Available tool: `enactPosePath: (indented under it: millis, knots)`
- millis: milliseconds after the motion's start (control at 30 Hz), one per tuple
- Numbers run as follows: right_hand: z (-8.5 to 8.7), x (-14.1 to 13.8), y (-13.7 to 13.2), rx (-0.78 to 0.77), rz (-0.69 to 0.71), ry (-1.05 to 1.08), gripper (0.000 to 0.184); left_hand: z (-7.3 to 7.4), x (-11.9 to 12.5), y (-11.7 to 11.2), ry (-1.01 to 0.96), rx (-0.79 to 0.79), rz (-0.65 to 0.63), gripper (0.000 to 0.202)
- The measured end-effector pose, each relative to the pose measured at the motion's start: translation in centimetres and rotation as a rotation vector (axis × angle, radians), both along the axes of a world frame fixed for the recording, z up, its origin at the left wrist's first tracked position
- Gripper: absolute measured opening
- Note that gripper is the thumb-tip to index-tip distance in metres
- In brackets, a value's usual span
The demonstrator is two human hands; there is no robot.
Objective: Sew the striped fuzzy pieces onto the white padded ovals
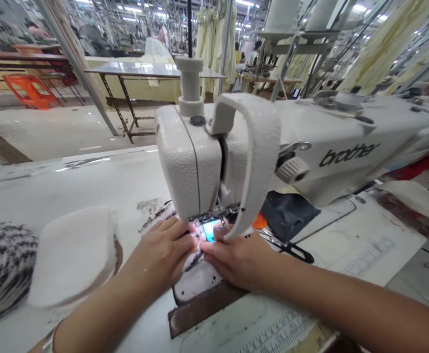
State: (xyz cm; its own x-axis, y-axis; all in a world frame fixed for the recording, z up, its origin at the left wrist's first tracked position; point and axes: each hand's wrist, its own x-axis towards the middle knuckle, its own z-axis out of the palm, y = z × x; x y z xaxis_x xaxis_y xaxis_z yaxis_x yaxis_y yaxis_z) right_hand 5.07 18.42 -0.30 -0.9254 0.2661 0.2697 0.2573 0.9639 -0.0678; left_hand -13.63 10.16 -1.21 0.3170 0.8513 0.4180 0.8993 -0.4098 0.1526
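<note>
A white sewing machine (199, 166) marked "brother" stands before me, its needle area lit bright. My left hand (164, 247) is left of the presser foot, fingers bent and together on a small pale fabric piece (194, 260) with dark markings. From the other side, my right hand (241, 257) holds the same fabric, its thumb close to the left fingertips. The machine's curved front guard partly covers the right fingers. Beside the right wrist lie scissors or snips (291, 250) with a black handle and an orange part. How far the fabric reaches beneath the hands is hidden.
On the left of the white table (133, 314) lie a stack of white fabric pieces (76, 255) and black-and-white striped cloth (3, 269). Dark folded cloth (290, 213) rests behind the scissors. Across the aisle stand a metal-topped table (140, 68) and an orange stool (30, 90).
</note>
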Motion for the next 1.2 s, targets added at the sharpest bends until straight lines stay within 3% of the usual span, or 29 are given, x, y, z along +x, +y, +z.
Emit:
enactPosePath:
  millis: [167, 433, 633, 867, 1067, 1200]
  knots:
    - [-0.4, 0.1, 0.1, 0.025, -0.016, 0.084, 0.021, 0.1, 1.0, 0.1, 0.079, 0.006, 0.167, 0.026]
    - [-0.4, 0.4, 1.0, 0.027, 0.049, 0.187, 0.013, 0.4, 2.5, 0.0, 0.156, -0.012, 0.368, 0.029]
    - [-0.5, 0.5, 1.6, 0.027, 0.076, 0.268, 0.019, 1.3, 3.3, -0.4, 0.117, -0.168, 0.452, 0.022]
    - [-0.5, 0.6, 1.9, 0.01, 0.099, 0.274, 0.021, 2.7, 2.7, -0.7, 0.122, -0.344, 0.397, 0.024]
    - [0.1, 0.9, 1.6, -0.029, 0.163, 0.211, 0.021, 3.6, -1.5, -1.4, 0.122, -0.27, 0.272, 0.023]
    - [0.6, 0.9, 0.9, -0.037, 0.265, 0.095, 0.024, 3.2, -3.2, -2.3, 0.096, -0.342, 0.265, 0.021]
